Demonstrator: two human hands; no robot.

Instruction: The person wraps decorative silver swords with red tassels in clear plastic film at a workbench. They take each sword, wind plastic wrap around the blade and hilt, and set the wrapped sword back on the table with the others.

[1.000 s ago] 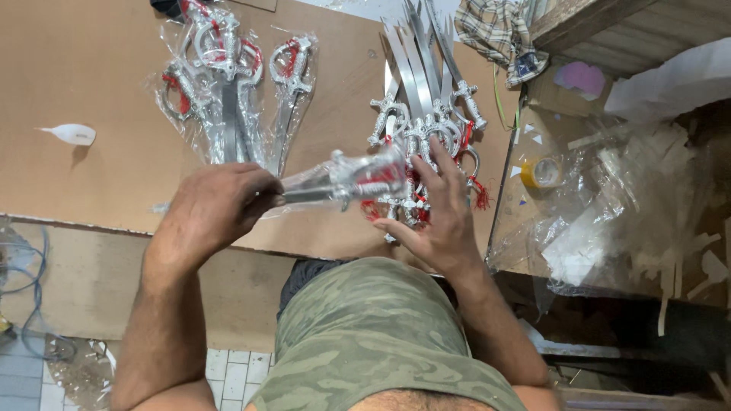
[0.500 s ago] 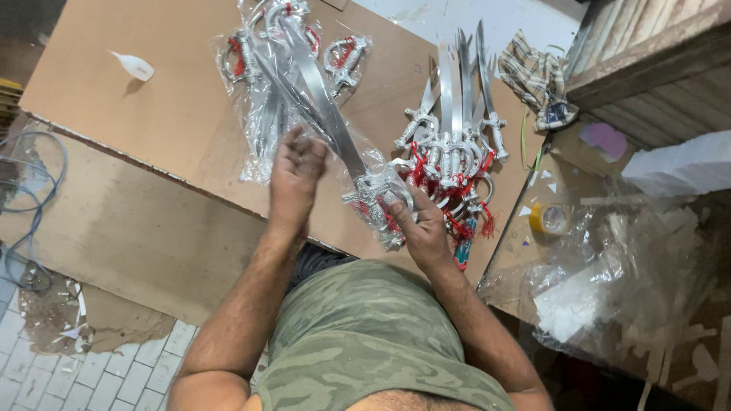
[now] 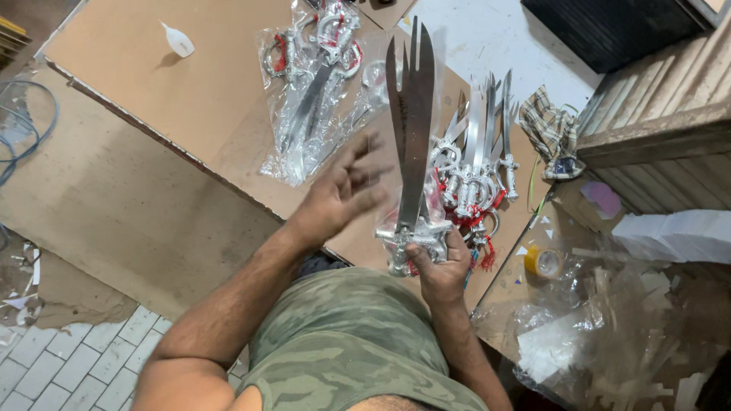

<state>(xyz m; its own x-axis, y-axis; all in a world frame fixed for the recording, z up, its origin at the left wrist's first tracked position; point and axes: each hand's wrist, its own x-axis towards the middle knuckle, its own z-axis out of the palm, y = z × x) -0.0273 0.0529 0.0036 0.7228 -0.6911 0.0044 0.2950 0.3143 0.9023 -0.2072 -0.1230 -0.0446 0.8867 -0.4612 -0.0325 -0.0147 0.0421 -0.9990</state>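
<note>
Since half a second ago, left hand (image 3: 339, 194) lifted off the bagged swords (image 3: 308, 99), fingers spread. Right hand (image 3: 439, 266) grips upright toy sword (image 3: 411, 129) by its hilt above bench (image 3: 190, 99). Bagging step likely; next needs a sleeve.

silver toy swords (image 3: 476, 164) with red tassels; dark grey forked blade (image 3: 413, 114) on a silver hilt; brown board (image 3: 190, 99); yellow tape roll (image 3: 542, 261); checked cloth (image 3: 552, 125) in tan and dark; camouflage green shirt (image 3: 343, 342)
</note>
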